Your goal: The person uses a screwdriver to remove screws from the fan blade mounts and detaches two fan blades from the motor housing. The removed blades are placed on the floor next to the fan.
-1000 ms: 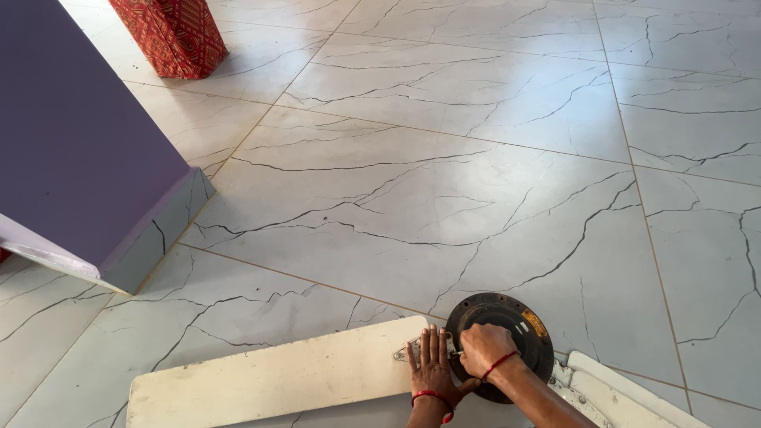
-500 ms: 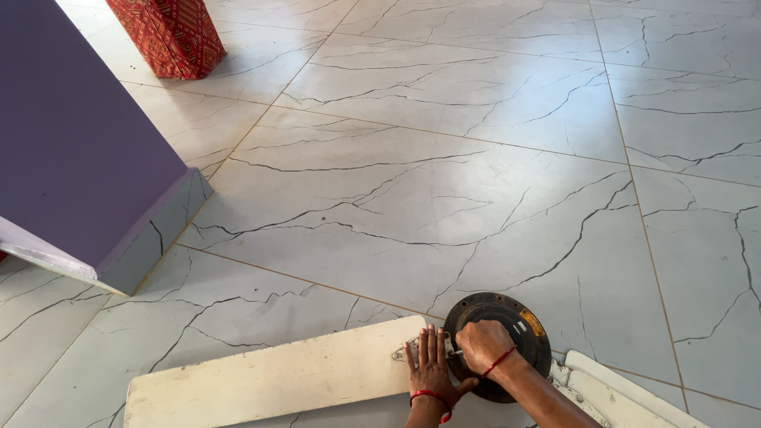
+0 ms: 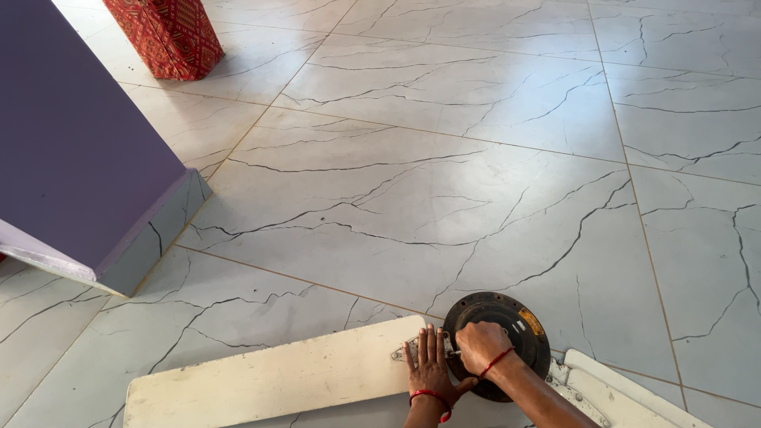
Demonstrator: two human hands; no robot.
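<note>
Ahead of you the grey marble-patterned tiled floor (image 3: 476, 158) lies open; the purple wall corner (image 3: 79, 143) blocks your left.

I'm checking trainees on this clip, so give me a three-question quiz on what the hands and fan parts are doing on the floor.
1. True or false: the left hand lies flat with fingers spread on the metal bracket at the end of the white fan blade.
2. Multiple choice: the right hand rests on A) the red patterned box, B) the dark round motor, C) the purple wall.
3. Short answer: what does the right hand's closed grip hold?

Key
1. True.
2. B.
3. A thin metal tool pointing at the bracket; its kind cannot be told.
</note>
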